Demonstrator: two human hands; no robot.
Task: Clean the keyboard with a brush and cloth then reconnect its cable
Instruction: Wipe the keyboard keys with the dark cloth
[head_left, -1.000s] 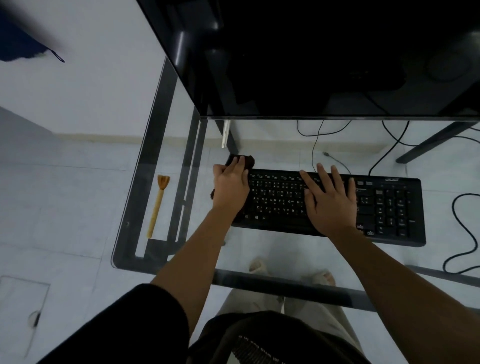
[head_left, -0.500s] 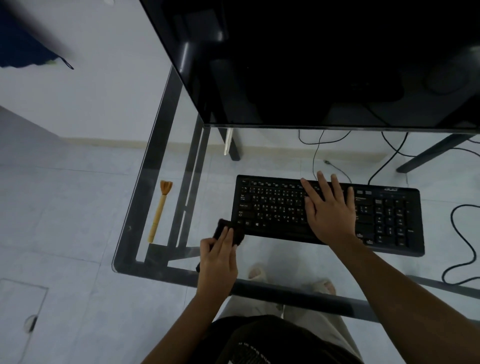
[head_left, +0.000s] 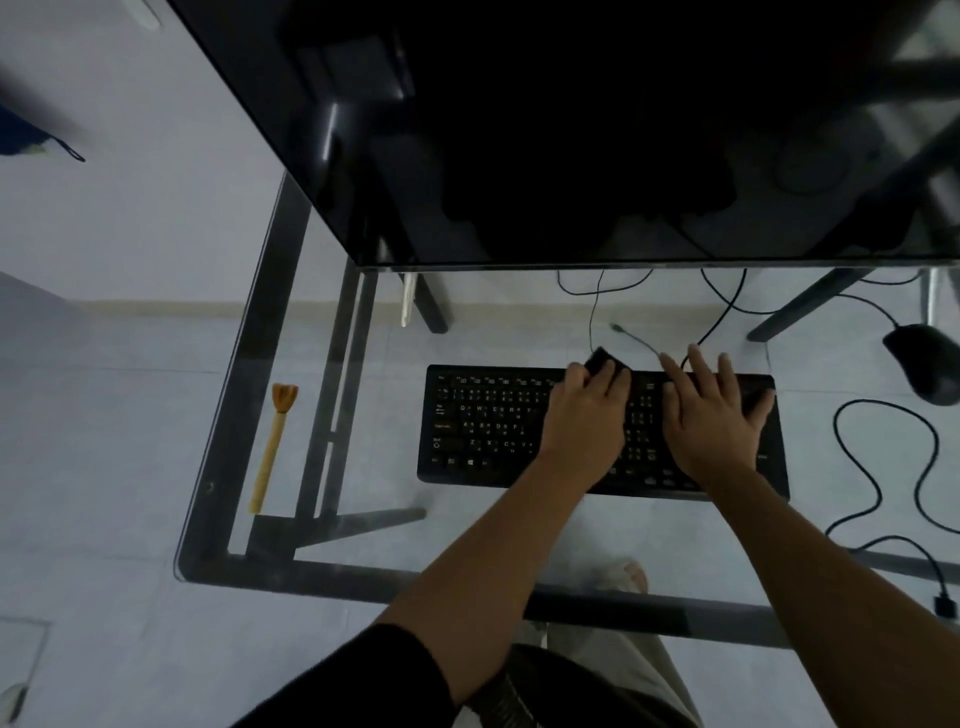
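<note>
A black keyboard (head_left: 483, 426) lies on the glass desk (head_left: 208, 519). My left hand (head_left: 587, 415) presses a dark cloth (head_left: 601, 357) onto the keyboard's middle, at its far edge; only a corner of the cloth shows past the fingers. My right hand (head_left: 711, 415) rests flat on the keyboard's right part, fingers spread. A wooden-handled brush (head_left: 272, 447) lies on the glass to the far left, apart from both hands. A black cable (head_left: 878, 483) loops at the right and ends in a plug (head_left: 943, 605) near the desk's front edge.
A dark monitor (head_left: 571, 130) hangs over the back of the desk. A black mouse (head_left: 930, 364) sits to the right of the keyboard. Thin cables (head_left: 592, 312) run behind the keyboard. The desk's metal frame and the floor show through the glass.
My left hand carried the cloth from the keyboard's left end down to the front left, then up onto the middle. My right hand slid to the right along the keyboard.
</note>
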